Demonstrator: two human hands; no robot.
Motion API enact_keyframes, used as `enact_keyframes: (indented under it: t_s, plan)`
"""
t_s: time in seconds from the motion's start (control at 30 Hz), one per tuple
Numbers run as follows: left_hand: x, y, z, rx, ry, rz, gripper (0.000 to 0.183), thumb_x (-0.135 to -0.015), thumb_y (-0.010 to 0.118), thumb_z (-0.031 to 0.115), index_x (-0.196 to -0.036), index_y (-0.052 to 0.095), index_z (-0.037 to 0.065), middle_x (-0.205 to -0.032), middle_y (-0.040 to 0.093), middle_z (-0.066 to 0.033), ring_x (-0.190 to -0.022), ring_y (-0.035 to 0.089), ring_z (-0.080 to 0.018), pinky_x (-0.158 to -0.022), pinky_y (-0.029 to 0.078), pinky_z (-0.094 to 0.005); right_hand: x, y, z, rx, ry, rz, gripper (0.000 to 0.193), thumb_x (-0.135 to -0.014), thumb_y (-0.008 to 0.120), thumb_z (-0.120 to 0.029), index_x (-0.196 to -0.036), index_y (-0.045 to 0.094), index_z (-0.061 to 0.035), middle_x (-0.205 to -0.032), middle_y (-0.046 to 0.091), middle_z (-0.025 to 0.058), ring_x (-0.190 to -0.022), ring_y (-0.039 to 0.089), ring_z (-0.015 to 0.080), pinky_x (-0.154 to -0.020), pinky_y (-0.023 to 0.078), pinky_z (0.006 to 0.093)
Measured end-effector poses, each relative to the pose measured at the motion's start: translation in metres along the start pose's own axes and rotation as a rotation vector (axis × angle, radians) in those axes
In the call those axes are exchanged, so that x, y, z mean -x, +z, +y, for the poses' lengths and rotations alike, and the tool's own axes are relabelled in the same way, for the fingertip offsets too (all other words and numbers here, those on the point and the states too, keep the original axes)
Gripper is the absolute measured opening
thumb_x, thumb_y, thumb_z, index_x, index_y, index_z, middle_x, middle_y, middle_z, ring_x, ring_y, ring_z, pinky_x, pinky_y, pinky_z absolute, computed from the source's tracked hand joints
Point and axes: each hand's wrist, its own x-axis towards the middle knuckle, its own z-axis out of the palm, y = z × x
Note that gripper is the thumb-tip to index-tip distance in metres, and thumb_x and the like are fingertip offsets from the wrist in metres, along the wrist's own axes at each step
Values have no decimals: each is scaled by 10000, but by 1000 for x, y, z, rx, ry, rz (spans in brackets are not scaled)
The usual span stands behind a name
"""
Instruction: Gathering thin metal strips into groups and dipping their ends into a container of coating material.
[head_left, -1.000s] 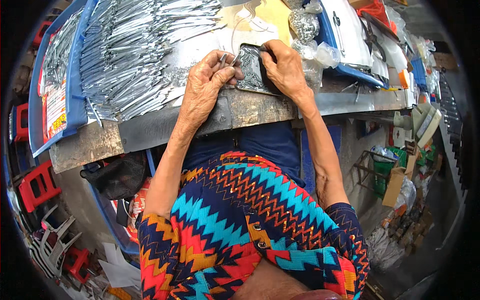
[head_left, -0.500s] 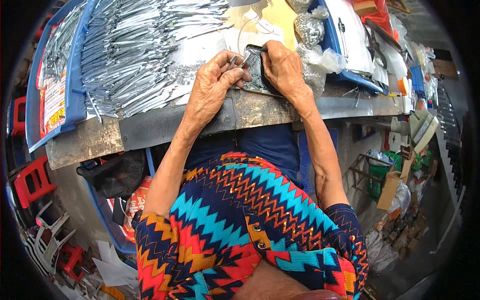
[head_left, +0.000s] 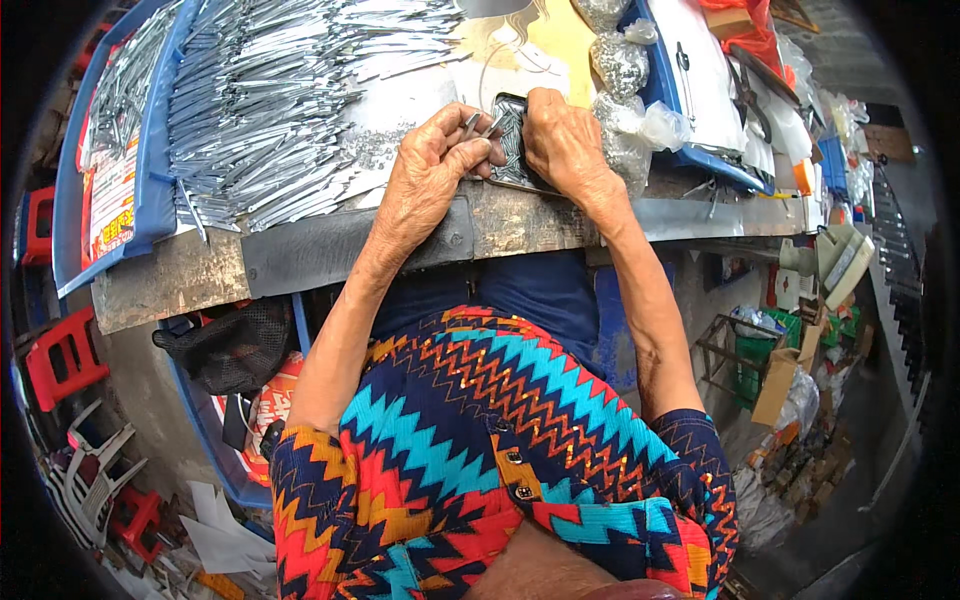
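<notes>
A crowded bench (head_left: 535, 231), with a left hand (head_left: 435, 160) and a right hand (head_left: 568, 148) apart at a small tin (head_left: 520, 186).
The far side of the bench runs out of view, and the top edge cuts off the broad pile of metal strips (head_left: 265, 120), so single strips are hard to count; clear plastic bags (head_left: 620, 65) blur what they hold. The left hand pinches slim metal pieces (head_left: 470, 122) beside the tin's left edge, their lower ends hidden by the fingers. The right hand curls over the tin's right side, covering it; whether it grips anything I cannot tell. The tin sits near the front edge, its small grey parts (head_left: 512, 145) too fine to separate.
</notes>
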Motion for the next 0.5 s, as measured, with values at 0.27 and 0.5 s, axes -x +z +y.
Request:
enact_keyframes:
  t_s: [0.27, 0.5]
  plan:
    - [0, -1, -1, -30, -3, -9, 163, -864, 533, 101, -982, 531, -10, -821, 612, -64, -698, 526, -83, -676, 442, -203, -12, -19, 6, -46, -203, -83, 151, -642, 610, -55, -734, 527, 31, -720, 579, 204, -666, 599, 355, -568, 478, 421]
    - [1, -1, -3, -22, 2, -7, 157, -861, 525, 91, -978, 533, -13, -827, 611, -69, -698, 531, -86, -671, 442, -207, -9, -20, 25, -252, -111, -165, 161, -724, 545, -97, -753, 443, 25, -651, 511, 220, -661, 505, 415, -594, 384, 461]
